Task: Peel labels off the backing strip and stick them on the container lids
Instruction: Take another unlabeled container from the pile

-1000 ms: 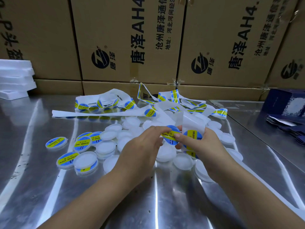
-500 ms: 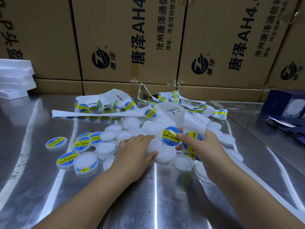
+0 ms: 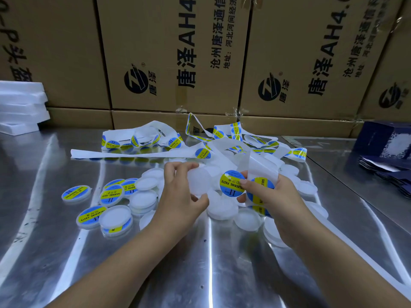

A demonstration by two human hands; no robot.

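held in the left hand (image 3: pixel 178 196): a blank round white plastic lid (image 3: pixel 199 182), above the shiny metal table (image 3: pixel 200 274). pinched in the right hand (image 3: pixel 273 196): a peeled round blue-and-yellow label (image 3: pixel 232 184), just right of it, plus white backing strip (image 3: pixel 262 167). centre first, tack one edge, smooth across.

There is one camera, worn on the person's head, looking forward and down over the steel table (image 3: pixel 66 263). It sits close in: both forearms enter from the bottom edge. The left hand (image 3: pixel 178 205) gripping a blank lid (image 3: pixel 199 182) and the right hand (image 3: pixel 280 203) pinching a label (image 3: pixel 232 183) fall almost dead centre. The wide lens bows the table's edges. It also takes in the cardboard boxes (image 3: pixel 173 52) stacked straight ahead, white foam trays (image 3: pixel 20 103) at far left and dark blue cartons (image 3: pixel 382 141) at far right.
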